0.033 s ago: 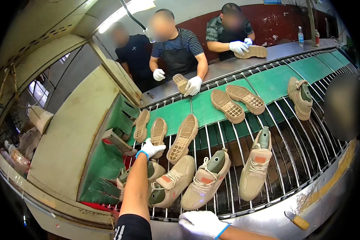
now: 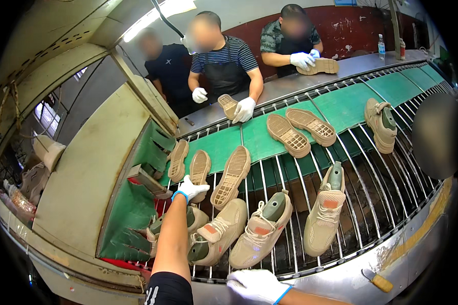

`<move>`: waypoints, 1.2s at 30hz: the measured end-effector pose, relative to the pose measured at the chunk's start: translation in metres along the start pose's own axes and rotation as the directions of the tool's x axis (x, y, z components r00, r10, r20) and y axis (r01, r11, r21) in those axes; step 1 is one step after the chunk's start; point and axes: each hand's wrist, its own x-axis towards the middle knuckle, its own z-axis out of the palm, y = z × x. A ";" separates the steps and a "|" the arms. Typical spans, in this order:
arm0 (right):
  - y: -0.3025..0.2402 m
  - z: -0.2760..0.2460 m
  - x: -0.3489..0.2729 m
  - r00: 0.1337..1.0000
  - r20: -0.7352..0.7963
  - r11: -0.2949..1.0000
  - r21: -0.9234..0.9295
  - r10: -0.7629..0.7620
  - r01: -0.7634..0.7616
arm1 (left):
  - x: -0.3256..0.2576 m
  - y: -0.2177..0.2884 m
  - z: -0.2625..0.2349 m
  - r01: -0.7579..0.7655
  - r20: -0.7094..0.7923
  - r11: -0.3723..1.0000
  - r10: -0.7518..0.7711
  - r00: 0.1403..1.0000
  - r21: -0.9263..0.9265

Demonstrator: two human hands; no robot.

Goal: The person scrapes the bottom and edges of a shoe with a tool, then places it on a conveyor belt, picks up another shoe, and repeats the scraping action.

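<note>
- Clock read from mid-view, 12 at top.
- Placed left hand [image 2: 191, 188] at 7–8 o'clock, white-gloved, thumb out, at near end of sole [image 2: 200, 163], seemingly touching; fingers partly hidden, can't tell how firmly closed.
- Right hand [image 2: 258, 285], gloved too, at 6 o'clock by metal edge [image 2: 320, 275]; can't tell wide or narrow.
- Just above right hand: beige shoe [image 2: 253, 247] with green last [image 2: 275, 206], on rods [image 2: 263, 177].
- More shoes: 6 o'clock [image 2: 234, 217], 4 o'clock [image 2: 320, 223], 3 o'clock [image 2: 380, 133].
- Tread-up: one sole [image 2: 178, 161] at 9 o'clock, larger one [image 2: 232, 175] near centre, pair [image 2: 288, 134] at 2 o'clock.
- Green mat [image 2: 222, 141] under upper part of several soles.
- At 12 o'clock: co-worker [image 2: 229, 66] holding sole [image 2: 228, 105].
- At 1–2 o'clock: another [image 2: 290, 43], also with sole [image 2: 323, 66].
- Third person [image 2: 173, 71] at 11 o'clock.
- Wood-handled tool [image 2: 380, 282], 4 o'clock, on metal edge.
</note>
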 end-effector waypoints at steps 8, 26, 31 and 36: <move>-0.006 0.005 -0.002 0.994 -0.106 0.993 0.119 -0.003 0.016 | -0.001 0.041 -0.016 -0.042 0.137 0.854 0.131 0.982 -0.518; -0.003 0.011 0.004 0.990 -0.137 0.990 0.136 -0.023 0.042 | -0.009 0.076 0.045 0.090 0.446 0.771 0.264 0.855 -0.631; -0.003 0.016 0.004 0.977 -0.203 0.987 0.134 -0.060 0.089 | -0.036 0.106 0.035 -0.190 0.221 0.894 0.298 0.929 -0.406; -0.009 0.009 0.006 0.999 0.021 0.991 0.132 -0.025 0.022 | -0.086 0.116 -0.017 -0.368 -0.075 0.899 0.360 0.930 -0.240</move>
